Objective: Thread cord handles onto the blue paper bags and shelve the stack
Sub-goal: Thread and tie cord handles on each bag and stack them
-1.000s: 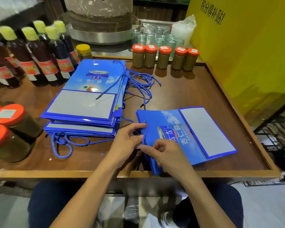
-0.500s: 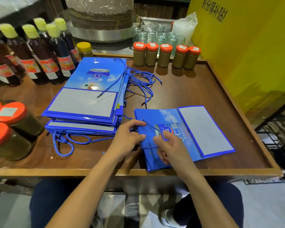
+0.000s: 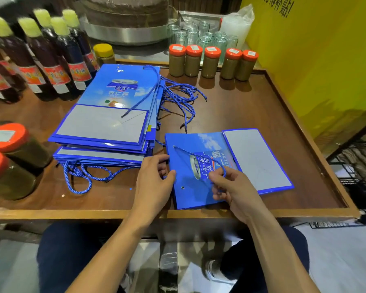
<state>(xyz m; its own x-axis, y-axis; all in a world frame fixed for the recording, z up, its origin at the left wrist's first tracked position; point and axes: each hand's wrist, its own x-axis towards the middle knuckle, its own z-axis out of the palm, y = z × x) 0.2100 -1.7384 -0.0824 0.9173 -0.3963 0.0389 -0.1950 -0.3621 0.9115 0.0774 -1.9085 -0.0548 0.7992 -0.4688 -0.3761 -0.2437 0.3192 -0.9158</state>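
A flat blue paper bag [image 3: 186, 172] lies near the table's front edge, its grey base panel to the right. A blue cord [image 3: 195, 154] runs from the bag's upper eyelet across its face to my right hand [image 3: 232, 187], which pinches it. My left hand [image 3: 154, 180] grips the bag's left edge, thumb on top. The lower eyelet [image 3: 182, 187] shows no cord through it. A stack of blue bags [image 3: 106, 125] lies to the left, with cord handles hanging at its front. Loose blue cords [image 3: 182, 98] lie beside the stack.
Dark bottles with yellow caps [image 3: 51, 56] stand at the back left. Orange-lidded jars [image 3: 209, 62] line the back edge, and larger ones [image 3: 6, 149] sit at the left. Glasses [image 3: 201, 37] stand behind. A yellow wall [image 3: 315, 60] borders the right. The table has a raised wooden rim [image 3: 178, 213].
My right hand has drawn the cord through the upper eyelet and out across the bag's face to the right. My left hand has kept its place at the bag's left edge.
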